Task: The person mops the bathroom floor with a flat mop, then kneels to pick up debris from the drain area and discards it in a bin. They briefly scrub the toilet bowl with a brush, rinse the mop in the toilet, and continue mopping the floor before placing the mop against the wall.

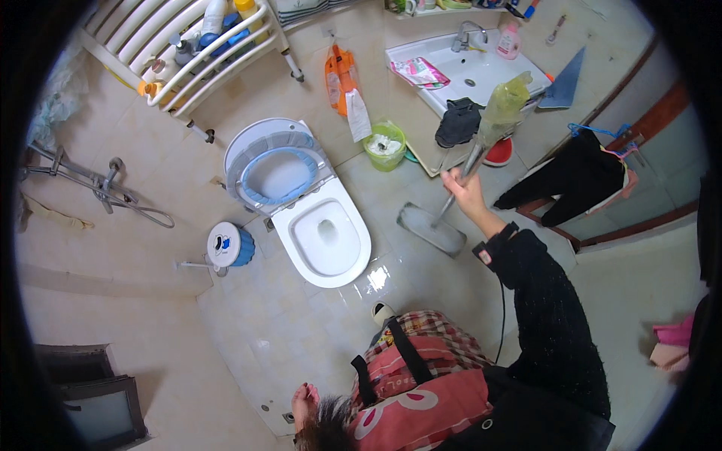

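Note:
My right hand [467, 191] grips the metal pole of a flat mop [478, 153]. A yellowish plastic bag [506, 104] covers the upper end of that pole. The mop's grey oblong head [431, 229] lies on the tiled floor, to the right of a white toilet [322, 239]. The toilet's lid is up, and a blue and grey seat cover [279, 176] is on the raised seat. Low in the view, my left hand [304, 401] hangs by my side with its fingers curled; hair partly hides it, and I cannot tell whether it holds anything.
A green waste bin [386, 147] stands below the washbasin [474, 73]. Left of the toilet is a blue bucket with a white lid [224, 244]. Black trousers [569, 175] hang by the door at right. Wet glare [377, 278] shows on the floor.

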Demonstrator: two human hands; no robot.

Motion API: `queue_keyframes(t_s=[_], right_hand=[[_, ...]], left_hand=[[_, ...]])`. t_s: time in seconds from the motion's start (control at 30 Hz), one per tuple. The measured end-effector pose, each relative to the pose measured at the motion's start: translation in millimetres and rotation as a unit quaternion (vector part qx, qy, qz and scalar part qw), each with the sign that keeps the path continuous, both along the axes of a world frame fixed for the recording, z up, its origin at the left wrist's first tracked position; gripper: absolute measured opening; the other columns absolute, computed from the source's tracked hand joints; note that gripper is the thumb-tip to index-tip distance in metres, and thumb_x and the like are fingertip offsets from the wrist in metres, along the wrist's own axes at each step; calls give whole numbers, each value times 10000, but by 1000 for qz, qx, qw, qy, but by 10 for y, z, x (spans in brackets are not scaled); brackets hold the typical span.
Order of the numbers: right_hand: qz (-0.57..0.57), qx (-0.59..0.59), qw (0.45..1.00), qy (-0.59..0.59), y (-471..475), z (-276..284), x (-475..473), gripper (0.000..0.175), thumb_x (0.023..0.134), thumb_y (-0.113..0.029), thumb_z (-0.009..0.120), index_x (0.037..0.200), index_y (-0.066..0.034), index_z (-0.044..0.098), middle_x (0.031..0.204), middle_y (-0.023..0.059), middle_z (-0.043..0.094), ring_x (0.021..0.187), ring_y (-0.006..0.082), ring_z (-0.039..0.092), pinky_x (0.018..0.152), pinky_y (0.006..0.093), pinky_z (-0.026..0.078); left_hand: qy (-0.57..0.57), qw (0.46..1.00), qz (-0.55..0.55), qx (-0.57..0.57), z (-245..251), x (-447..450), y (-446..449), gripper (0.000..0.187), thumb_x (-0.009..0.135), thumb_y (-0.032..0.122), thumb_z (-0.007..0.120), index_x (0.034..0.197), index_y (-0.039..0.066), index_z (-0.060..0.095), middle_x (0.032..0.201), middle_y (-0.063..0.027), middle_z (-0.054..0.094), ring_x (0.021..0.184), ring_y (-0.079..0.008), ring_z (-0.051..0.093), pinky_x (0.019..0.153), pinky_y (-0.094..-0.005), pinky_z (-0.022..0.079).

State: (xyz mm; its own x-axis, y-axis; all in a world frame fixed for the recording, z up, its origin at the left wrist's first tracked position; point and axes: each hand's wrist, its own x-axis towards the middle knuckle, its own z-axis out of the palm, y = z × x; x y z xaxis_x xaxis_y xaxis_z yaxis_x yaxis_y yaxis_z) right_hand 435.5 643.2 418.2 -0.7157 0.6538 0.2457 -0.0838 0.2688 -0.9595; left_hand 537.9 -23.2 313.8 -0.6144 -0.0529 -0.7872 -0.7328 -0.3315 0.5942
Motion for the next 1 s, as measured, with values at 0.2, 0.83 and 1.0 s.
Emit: queue_keyframes(t_s=[0.2, 0.83, 1.0], right_hand=[[47, 14, 999, -17, 395, -251, -946, 271, 803, -215, 610, 625, -44, 499, 524, 19, 482, 498, 99, 417, 477, 293, 365], [202, -660, 663, -290, 1163, -1352, -506, 268, 866, -77, 433, 1124, -6, 453, 866, 177, 534, 729, 292, 587, 701, 394, 527], [380, -395, 678, -489, 1391, -1305, 97, 355, 856, -62, 400, 1188, -25, 281, 713, 159, 523, 484, 223, 509, 416, 359, 450]], left_hand=[[-19, 995, 83, -44, 216, 231, 301, 190, 855, 149, 555, 1003, 29, 544, 875, -84, 591, 742, -192, 570, 620, -271, 475], [-106, 900, 422, -17, 202, 2840, 2713, 168, 834, 135, 583, 974, 48, 549, 870, -74, 594, 707, -178, 545, 611, -284, 457], [-75, 910, 409, -10, 365, 2888, 3014, 180, 836, 141, 580, 983, 43, 544, 869, -73, 595, 708, -176, 547, 611, -270, 456]])
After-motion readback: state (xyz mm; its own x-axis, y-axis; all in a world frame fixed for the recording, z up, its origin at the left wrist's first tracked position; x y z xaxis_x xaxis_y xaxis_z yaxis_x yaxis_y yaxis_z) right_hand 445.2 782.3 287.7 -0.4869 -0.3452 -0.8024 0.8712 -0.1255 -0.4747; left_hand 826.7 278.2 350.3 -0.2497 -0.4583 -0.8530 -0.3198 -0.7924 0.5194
